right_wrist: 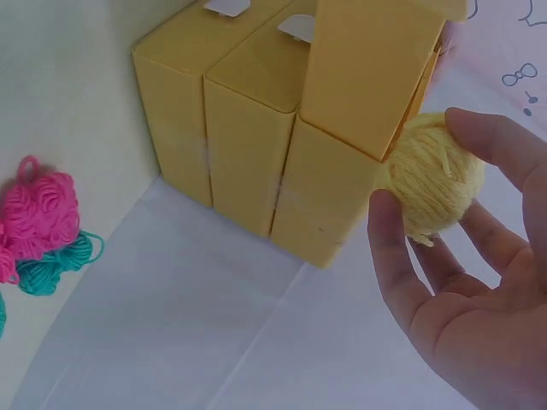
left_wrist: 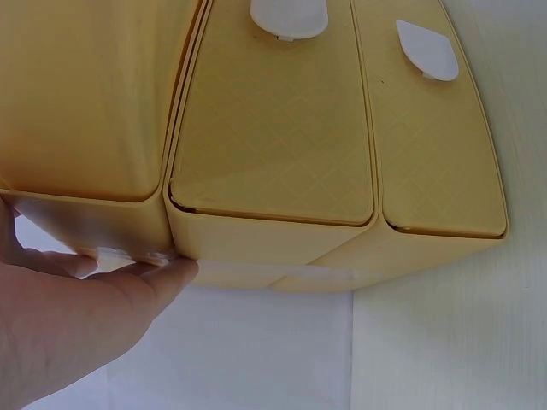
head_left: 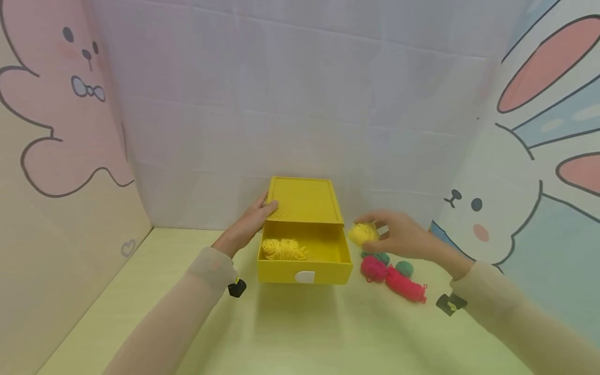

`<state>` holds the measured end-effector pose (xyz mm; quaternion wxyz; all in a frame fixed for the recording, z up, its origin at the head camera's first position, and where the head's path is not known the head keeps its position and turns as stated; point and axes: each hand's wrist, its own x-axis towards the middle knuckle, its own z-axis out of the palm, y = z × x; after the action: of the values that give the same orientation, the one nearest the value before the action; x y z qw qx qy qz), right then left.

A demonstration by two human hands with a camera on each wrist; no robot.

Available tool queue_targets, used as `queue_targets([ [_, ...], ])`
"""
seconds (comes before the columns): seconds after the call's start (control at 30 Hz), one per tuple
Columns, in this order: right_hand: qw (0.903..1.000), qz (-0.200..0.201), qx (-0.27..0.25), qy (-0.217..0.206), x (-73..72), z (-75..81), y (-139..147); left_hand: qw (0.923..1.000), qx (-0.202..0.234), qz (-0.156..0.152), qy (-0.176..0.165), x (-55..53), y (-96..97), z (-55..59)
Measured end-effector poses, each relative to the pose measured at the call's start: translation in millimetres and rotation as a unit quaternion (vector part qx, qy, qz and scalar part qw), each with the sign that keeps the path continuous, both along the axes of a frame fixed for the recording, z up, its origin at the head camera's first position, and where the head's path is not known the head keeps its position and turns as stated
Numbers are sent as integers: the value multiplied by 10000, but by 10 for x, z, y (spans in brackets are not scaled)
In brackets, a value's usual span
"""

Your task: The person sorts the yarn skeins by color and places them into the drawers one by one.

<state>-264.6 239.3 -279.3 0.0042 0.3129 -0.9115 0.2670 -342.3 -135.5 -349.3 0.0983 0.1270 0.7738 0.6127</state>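
A yellow drawer cabinet (head_left: 307,200) stands against the back wall, its top drawer (head_left: 323,272) pulled out. Inside that drawer, at the left, lies a yellow yarn skein (head_left: 284,249). My left hand (head_left: 250,221) rests on the cabinet's upper left side, thumb over the top edge; in the left wrist view its fingers (left_wrist: 175,278) touch the side wall. Just right of the drawer, my right hand (head_left: 398,234) holds a yellow yarn ball (head_left: 363,234) between thumb and fingers. The right wrist view shows the yarn ball (right_wrist: 434,175) close beside the cabinet's side.
On the table (head_left: 300,333) right of the cabinet lie pink yarn (head_left: 405,285) and green yarn (head_left: 404,269), several pieces close together. Two lower drawers with white pull tabs (left_wrist: 427,51) are closed. Fabric walls with cartoon animals stand left and right.
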Motion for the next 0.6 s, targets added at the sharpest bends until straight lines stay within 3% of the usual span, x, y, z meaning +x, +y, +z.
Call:
queue_targets([
  [0.2, 10000, 27, 70, -24, -1, 94, -200, 10000, 1, -14, -2, -4, -5, -2],
  [0.6, 9976, 652, 134, 202, -116, 15, -596, 10000, 22, 17, 7, -18, 4, -9],
])
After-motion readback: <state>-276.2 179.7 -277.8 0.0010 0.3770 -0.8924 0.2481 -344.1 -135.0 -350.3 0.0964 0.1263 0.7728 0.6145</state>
